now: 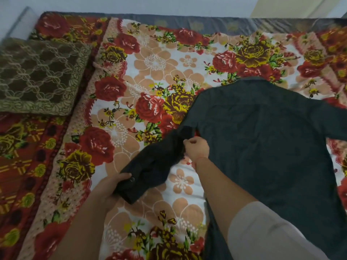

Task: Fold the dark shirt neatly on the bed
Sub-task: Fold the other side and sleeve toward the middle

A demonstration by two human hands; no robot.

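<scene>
The dark shirt [266, 139] lies spread flat, back side up, on the right half of the flowered bed cover [155, 61]. Its left sleeve [157, 162] stretches down and to the left. My left hand [110, 186] grips the cuff end of that sleeve, where a button shows. My right hand [196, 147] pinches the sleeve fabric close to the armpit, at the shirt's left side edge. The other sleeve runs off toward the right edge of the view. My right forearm and a white sleeve cover part of the shirt's lower hem.
A brown patterned cushion [37, 76] rests at the bed's left side on a red flowered sheet [20, 162]. The mattress's far edge [187, 17] meets a pale wall. Flowered cover stretches left of and beyond the shirt.
</scene>
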